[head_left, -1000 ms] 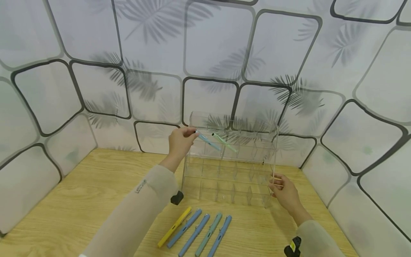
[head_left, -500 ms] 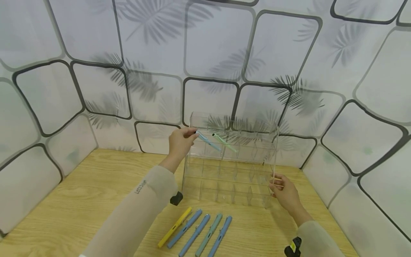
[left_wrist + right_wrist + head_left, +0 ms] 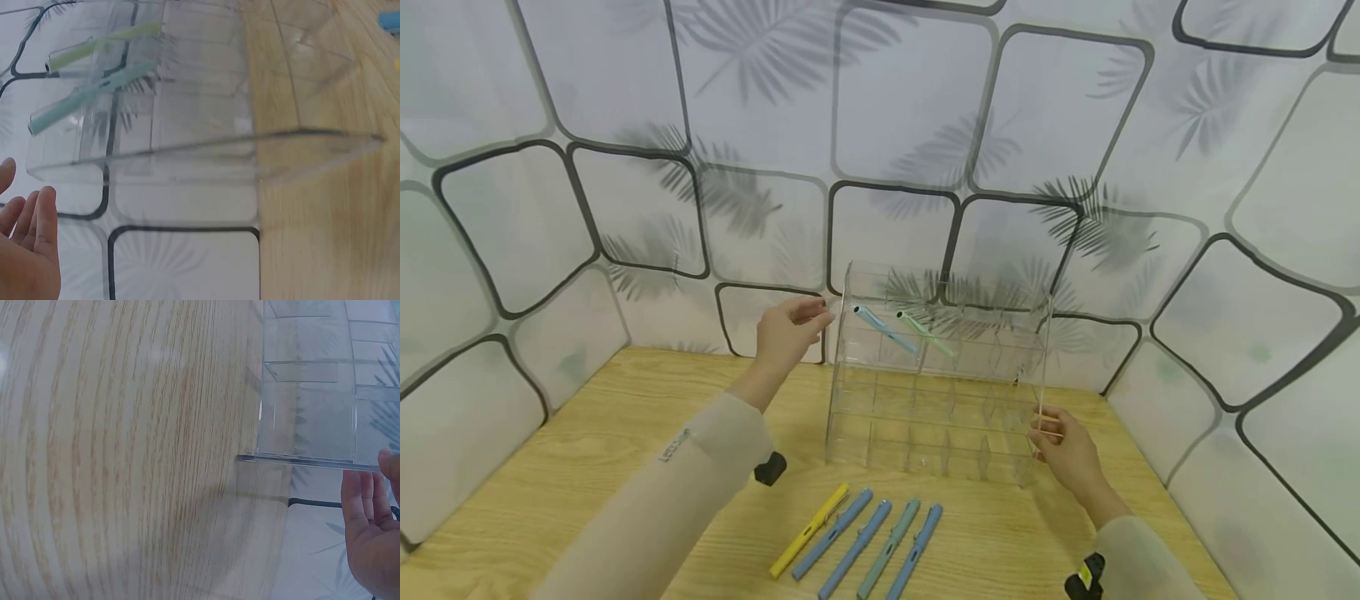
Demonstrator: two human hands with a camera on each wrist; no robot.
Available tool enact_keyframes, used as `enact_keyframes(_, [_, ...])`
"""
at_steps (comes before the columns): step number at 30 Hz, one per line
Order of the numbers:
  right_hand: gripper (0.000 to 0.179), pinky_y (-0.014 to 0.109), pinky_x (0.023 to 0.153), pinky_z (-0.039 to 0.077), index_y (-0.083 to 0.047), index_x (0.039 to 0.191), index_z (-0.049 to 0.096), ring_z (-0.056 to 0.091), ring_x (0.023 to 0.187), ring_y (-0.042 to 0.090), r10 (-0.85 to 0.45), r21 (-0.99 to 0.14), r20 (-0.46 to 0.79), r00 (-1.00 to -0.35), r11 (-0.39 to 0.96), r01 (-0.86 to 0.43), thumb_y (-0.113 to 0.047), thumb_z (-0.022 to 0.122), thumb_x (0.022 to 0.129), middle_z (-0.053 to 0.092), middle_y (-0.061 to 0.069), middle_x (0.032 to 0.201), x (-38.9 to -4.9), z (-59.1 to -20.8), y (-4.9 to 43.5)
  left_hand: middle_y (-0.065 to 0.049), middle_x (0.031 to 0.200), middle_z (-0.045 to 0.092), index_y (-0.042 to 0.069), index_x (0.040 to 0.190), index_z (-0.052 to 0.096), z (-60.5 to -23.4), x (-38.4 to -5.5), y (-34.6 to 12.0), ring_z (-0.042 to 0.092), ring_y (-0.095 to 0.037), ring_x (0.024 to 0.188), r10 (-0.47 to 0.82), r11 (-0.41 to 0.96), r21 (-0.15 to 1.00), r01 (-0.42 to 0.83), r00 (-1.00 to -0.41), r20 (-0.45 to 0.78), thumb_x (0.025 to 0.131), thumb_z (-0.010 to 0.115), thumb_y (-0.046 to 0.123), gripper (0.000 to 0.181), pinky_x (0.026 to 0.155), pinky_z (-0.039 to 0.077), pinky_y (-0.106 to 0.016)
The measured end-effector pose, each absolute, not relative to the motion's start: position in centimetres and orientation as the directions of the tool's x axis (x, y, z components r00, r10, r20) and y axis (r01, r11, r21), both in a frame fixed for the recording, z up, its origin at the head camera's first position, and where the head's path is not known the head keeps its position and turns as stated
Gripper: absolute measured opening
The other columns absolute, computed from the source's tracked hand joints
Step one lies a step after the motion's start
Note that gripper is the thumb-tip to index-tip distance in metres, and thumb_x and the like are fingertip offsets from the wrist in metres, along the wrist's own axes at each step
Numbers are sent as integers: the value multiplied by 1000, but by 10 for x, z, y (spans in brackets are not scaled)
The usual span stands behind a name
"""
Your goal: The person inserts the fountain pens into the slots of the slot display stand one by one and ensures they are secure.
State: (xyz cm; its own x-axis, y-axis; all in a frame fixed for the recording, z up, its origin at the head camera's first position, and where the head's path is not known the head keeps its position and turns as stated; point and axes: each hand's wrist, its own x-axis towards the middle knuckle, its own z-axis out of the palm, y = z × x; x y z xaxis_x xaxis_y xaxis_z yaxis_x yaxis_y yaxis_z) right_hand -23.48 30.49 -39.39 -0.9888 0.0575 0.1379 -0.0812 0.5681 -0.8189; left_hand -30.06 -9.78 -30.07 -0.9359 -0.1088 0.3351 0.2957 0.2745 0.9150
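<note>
All seven pens (image 3: 857, 547), head view only, left grip (image 3: 786, 336) spread, right grip (image 3: 1067, 448) pinching rack (image 3: 931, 404)

Room left of rack (image 3: 925, 457), pens (image 3: 855, 548) in front, dividers (image 3: 983, 458) inside

On the head feed I count one clear rack (image 3: 932, 404), taken as clock centre. In it at eleven: one light-blue pen (image 3: 883, 328), one light-green pen (image 3: 925, 333). At seven: one yellow pen (image 3: 809, 531), three blue pens (image 3: 854, 550), one green pen (image 3: 888, 548); pens total, seven. One left hand (image 3: 786, 335) at nine, one right hand (image 3: 1069, 452) at four.
</note>
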Motion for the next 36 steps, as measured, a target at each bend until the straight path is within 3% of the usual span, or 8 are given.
enact_keyframes(7, [46,28,71,57,6,136,40,59,103,37,54,-818,138,-989,569,-84,-3,58,95,52,32,122,-235,-394,305,-16,119,63,3,129,57,-314,-288,-133,61,-28,107,-94,277,940,199,-968,233,91,68,22,44,76,56,-29])
enact_keyframes(15, [47,29,72,57,6,137,39,58,105,38,56,-819,129,-990,569,-75,-4,58,95,51,32,123,-234,-394,305,-17,120,61,2,131,55,-344,-268,-156,58,-31,109,-15,384,912,143,-987,161,92,66,26,47,79,56,-34])
enact_keyframes(24, [47,32,74,57,5,138,38,56,107,39,58,-820,122,-991,569,-68,-5,57,96,49,33,126,-234,-394,305,-16,112,64,-1,126,58,-384,-246,-154,62,-30,100,63,453,877,164,-986,151,89,70,28,48,70,56,-34])
enact_keyframes(36, [46,29,72,57,5,137,40,58,105,38,54,-816,138,-989,573,-83,-5,57,96,51,32,124,-236,-394,306,-17,107,65,-7,119,59,-417,-217,-137,64,-30,93,157,448,890,79,-988,8,82,76,14,46,77,56,-41])
